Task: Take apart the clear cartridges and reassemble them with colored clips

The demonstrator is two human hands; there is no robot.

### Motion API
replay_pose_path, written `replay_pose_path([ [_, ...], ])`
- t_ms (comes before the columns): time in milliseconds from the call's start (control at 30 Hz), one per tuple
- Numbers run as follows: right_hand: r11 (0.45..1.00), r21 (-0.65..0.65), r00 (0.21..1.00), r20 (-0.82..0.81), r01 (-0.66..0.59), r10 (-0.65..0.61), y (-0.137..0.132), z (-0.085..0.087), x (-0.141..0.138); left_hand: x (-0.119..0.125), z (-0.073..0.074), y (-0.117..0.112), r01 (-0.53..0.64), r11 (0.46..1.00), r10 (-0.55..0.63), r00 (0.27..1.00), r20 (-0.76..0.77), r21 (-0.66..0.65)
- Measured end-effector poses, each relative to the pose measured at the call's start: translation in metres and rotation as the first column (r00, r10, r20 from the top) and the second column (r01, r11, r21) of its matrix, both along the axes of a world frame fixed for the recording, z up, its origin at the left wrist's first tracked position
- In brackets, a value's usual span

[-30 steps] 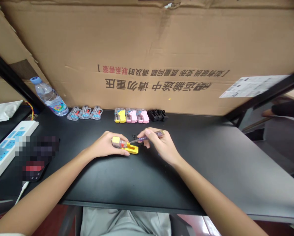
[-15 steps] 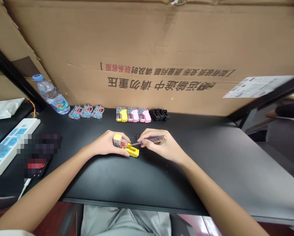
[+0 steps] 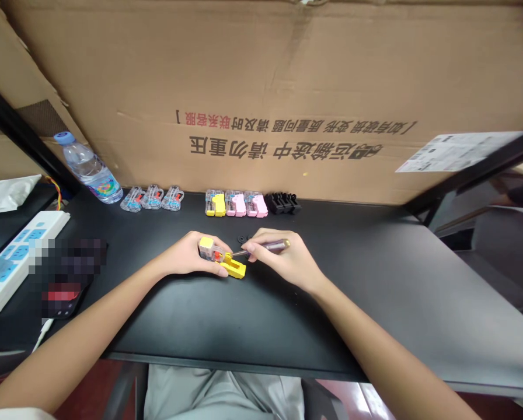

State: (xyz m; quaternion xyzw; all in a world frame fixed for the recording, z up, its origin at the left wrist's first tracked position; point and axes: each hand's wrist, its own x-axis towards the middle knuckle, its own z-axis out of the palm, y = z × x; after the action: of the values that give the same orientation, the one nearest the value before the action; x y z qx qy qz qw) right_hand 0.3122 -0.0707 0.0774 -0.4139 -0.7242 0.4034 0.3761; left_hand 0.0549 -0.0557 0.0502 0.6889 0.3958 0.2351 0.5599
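Observation:
My left hand [image 3: 187, 256] grips a small transparent plastic casing [image 3: 209, 251] with a yellow cap and red parts inside. A yellow plastic piece [image 3: 234, 269] joins it and rests on the black table [image 3: 226, 326]. My right hand [image 3: 283, 258] holds a small screwdriver [image 3: 268, 247] with a translucent purple handle. Its thin shaft reaches left, and the tip sits at the yellow piece, partly hidden by my fingers. Several small black washers [image 3: 243, 238] lie just above my hands.
Along the back of the table stand rows of transparent casings [image 3: 152, 198], yellow parts [image 3: 215, 204], pink parts [image 3: 246, 205] and black parts [image 3: 282, 203]. A cardboard sheet [image 3: 261, 76] stands behind them. To the left are a water bottle [image 3: 89, 168] and a white power strip [image 3: 25, 256].
The screwdriver has swung flatter, and its tip has moved onto the yellow piece. My right hand has drawn closer to my left hand. The view has shifted slightly.

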Motion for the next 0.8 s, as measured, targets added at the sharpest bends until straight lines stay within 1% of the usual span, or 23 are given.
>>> replay_pose_path([
  [100, 0.994, -0.004, 0.993, -0.032, 0.110, -0.110, -0.003, -0.007, -0.005, 0.004, 0.000, -0.002, 0.007, 1.000, -0.007, 1.000, 0.023, -0.003],
  [233, 0.983, -0.005, 0.983, -0.041, 0.181, -0.182, -0.002, -0.009, -0.005, 0.006, -0.002, -0.001, 0.000, 1.000, 0.000, 1.000, 0.015, -0.004],
  [400, 0.944, 0.038, 0.943, -0.072, 0.327, -0.324, 0.006, -0.006, 0.007, -0.006, 0.000, 0.006, -0.023, 0.990, 0.023, 1.000, 0.003, 0.137],
  [467, 0.928, 0.060, 0.929, -0.079, 0.368, -0.363, 0.010, -0.007, 0.011, -0.013, 0.003, 0.008, -0.008, 0.993, 0.010, 1.000, -0.014, 0.114],
  [533, 0.936, 0.099, 0.941, -0.047, 0.337, -0.334, 0.012, -0.010, 0.013, -0.019, 0.007, 0.009, 0.016, 0.998, -0.014, 0.998, -0.053, 0.053],
  [600, 0.958, 0.165, 0.970, 0.020, 0.234, -0.240, 0.012, -0.013, 0.012, -0.023, 0.010, 0.008, 0.044, 0.999, -0.044, 0.995, -0.085, 0.008],
  [700, 0.965, 0.248, 0.990, 0.094, 0.083, -0.109, 0.010, -0.018, 0.007, -0.023, 0.013, 0.005, 0.084, 0.996, -0.082, 0.993, -0.090, 0.021],
  [800, 0.964, 0.267, 0.993, 0.105, 0.023, -0.053, 0.007, -0.020, 0.001, -0.019, 0.012, 0.004, 0.099, 0.994, -0.094, 0.990, -0.102, 0.049],
])
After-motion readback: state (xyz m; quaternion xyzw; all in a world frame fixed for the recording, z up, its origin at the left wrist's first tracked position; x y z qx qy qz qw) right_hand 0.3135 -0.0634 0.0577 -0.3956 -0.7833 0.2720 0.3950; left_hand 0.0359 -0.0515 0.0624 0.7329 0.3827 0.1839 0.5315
